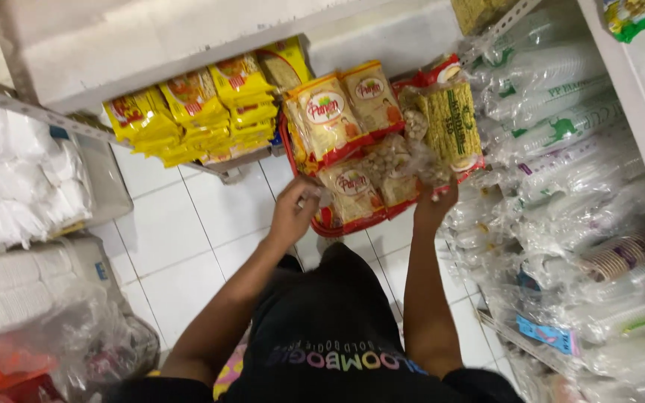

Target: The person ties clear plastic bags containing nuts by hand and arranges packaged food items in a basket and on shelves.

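Left hand closed on the near rim of the red basket of snack packets, right hand pinching a clear bag inside, basket propped over the tiled floor against yellow packets.

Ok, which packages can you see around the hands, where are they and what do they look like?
Red basket: on the floor, under both hands, heaped with packets.
Orange-and-red packets: on top of the basket, flat pouches; left hand at their lower edge.
Noodle pack: clear with green print, above the right hand.
Yellow packets: stacked on the low shelf, left of the basket.
Sleeves of clear cups: right-hand shelves.
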